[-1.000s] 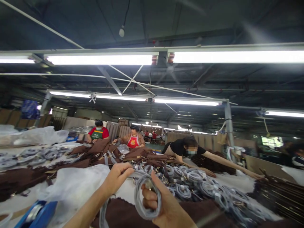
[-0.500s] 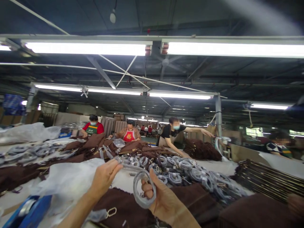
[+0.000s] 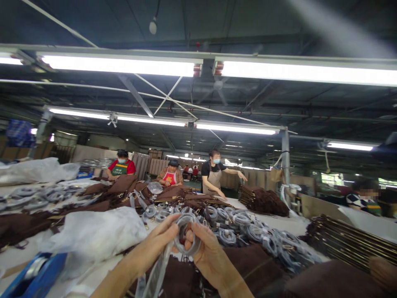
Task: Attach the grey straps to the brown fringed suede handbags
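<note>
one left hand [image 3: 163, 236] and one right hand [image 3: 208, 248] are clamped on one grey coil [image 3: 187, 217] at lower centre; one blue tape dispenser [image 3: 43, 276] sits at lower left.

A factory workshop: long tube lights [image 3: 118, 65] hang beneath a dark roof [image 3: 263, 25] with bare beams, and a fan [image 3: 218, 85] is mounted overhead. Workers [image 3: 208, 171] in aprons [image 3: 214, 182] are spread along the far edge of a broad bench [image 3: 291, 225], heaped with many matching brown cloth pieces [image 3: 254, 265] and grey wrapped coils [image 3: 242, 217]. Toward its near left corner sits a blue tape dispenser [image 3: 51, 275].
</note>
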A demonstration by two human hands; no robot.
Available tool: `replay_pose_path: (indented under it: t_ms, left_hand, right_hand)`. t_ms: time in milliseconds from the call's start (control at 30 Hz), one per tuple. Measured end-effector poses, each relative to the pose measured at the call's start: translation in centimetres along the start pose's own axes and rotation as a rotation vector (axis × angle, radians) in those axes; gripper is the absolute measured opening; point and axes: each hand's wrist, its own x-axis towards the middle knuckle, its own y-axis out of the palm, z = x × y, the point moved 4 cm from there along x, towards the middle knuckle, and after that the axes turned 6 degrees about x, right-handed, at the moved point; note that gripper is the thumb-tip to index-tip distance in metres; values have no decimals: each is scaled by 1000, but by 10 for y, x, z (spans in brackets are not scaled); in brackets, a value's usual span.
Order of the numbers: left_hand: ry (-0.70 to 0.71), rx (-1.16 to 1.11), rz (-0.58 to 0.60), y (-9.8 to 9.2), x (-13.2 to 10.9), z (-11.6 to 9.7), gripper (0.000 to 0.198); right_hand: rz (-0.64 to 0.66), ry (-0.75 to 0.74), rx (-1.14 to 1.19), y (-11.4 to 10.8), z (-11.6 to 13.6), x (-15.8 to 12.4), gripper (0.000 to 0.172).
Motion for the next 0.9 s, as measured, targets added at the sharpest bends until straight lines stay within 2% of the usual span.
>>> replay_pose_path:
  t_ms: [67, 133, 200, 333, 400, 500, 600, 667, 800, 900]
  left_hand:
    - [18, -87, -20, 11, 1, -3, 60]
    - [34, -55, -66, 16, 1, -4, 57]
    - [61, 107, -110, 17, -1, -5, 51]
    - [167, 541, -247, 13, -5, -14, 43]
    - [234, 646, -243, 16, -7, -21, 40]
    - [253, 617, -65, 25, -8, -27, 35]
    - [191, 501, 60, 30, -10, -27, 33]
    - [155, 432, 47, 27, -11, -24, 34]
    - [125, 381, -51, 19, -12, -17, 41]
    - [99, 373, -37, 16, -11, -10, 35]
  right_hand:
    - [41, -12, 3, 3, -5, -1, 24]
    - [70, -19, -10, 2, -10, -4, 27]
    - [95, -4, -58, 0, -11, -6, 30]
    - [143, 8, -212, -9, -6, -7, 25]
    - [172, 26, -211, -14, -3, -8, 29]
    - [233, 146, -107, -22, -5, -11, 40]
    - [263, 242, -58, -26, -13, -16, 39]
    - [259, 237, -40, -23, -17, -18, 38]
    - [221, 218, 0, -17, -23, -22, 39]
    - [174, 226, -21, -21, -27, -24, 36]
